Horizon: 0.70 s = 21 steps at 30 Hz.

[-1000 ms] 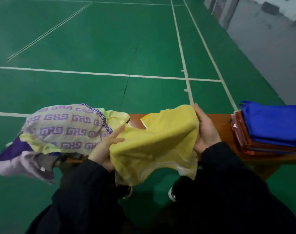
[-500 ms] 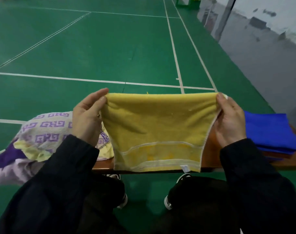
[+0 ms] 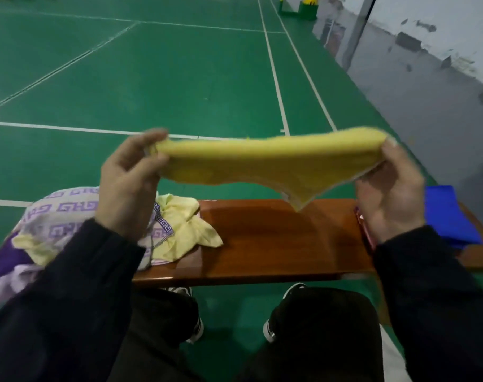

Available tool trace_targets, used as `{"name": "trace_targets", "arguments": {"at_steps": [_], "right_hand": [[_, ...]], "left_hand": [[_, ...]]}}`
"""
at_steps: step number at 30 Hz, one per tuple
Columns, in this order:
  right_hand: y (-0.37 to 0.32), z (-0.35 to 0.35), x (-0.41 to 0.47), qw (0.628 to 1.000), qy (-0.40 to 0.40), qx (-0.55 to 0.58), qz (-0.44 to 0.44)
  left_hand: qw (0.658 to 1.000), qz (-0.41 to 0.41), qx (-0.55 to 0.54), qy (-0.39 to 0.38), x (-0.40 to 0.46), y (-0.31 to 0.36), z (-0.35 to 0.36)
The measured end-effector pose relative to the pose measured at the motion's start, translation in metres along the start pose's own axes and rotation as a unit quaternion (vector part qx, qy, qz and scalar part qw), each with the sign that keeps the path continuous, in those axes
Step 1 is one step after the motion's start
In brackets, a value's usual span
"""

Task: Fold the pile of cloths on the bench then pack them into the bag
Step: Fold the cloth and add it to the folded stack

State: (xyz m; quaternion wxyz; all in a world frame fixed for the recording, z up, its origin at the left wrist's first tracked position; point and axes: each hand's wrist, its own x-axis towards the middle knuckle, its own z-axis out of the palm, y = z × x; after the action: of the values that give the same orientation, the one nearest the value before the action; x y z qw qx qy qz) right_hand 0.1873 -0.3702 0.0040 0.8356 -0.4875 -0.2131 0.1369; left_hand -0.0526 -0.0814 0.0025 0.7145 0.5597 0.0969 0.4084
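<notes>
I hold a yellow cloth (image 3: 267, 164) stretched almost level in the air above the brown wooden bench (image 3: 273, 244). My left hand (image 3: 130, 183) pinches its left end and my right hand (image 3: 389, 194) pinches its right end; a corner droops toward the bench. On the bench's left end lies the unfolded pile (image 3: 66, 227): a white cloth with a purple key pattern, a pale yellow one and a purple one. At the right end sits a folded stack with a blue cloth (image 3: 449, 219) on top, partly hidden by my right hand. No bag is in view.
The bench stands on a green sports court floor (image 3: 179, 78) with white lines. My knees and shoes (image 3: 273, 326) are just under the bench's near edge. A grey wall (image 3: 427, 64) runs along the right side.
The yellow cloth went from lying crumpled on the bench to hanging spread between both hands, and now it is swung up nearly horizontal. My head has tilted up a little.
</notes>
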Motion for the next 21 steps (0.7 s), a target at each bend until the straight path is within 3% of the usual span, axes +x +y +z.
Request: {"name": "trace_targets", "arguments": {"at_steps": [3,6,8,11,17,19,21], "right_hand": [[0.052,-0.036,-0.052,0.992,0.045,-0.021,0.116],[0.104,-0.063,-0.095,0.958,0.125,-0.088,0.243],[0.127,-0.071,-0.111,0.934,0.151,-0.131,0.295],[0.137,-0.070,-0.118,0.914,0.156,-0.161,0.338],[0.148,-0.076,-0.104,0.882,0.140,-0.246,0.377],[0.149,-0.085,-0.102,0.863,0.125,-0.325,0.367],[0.145,-0.093,-0.105,0.871,0.117,-0.346,0.328]], "left_hand": [[0.986,-0.162,0.012,0.026,-0.062,-0.054,-0.022],[0.940,-0.305,0.145,0.044,-0.104,-0.115,-0.048],[0.907,-0.349,0.235,0.010,-0.115,-0.140,-0.059],[0.886,-0.376,0.269,-0.032,-0.119,-0.159,-0.066],[0.853,-0.332,0.382,-0.128,-0.109,-0.161,-0.069],[0.842,-0.324,0.405,-0.151,-0.112,-0.159,-0.073],[0.833,-0.306,0.428,-0.171,-0.120,-0.153,-0.079]]}}
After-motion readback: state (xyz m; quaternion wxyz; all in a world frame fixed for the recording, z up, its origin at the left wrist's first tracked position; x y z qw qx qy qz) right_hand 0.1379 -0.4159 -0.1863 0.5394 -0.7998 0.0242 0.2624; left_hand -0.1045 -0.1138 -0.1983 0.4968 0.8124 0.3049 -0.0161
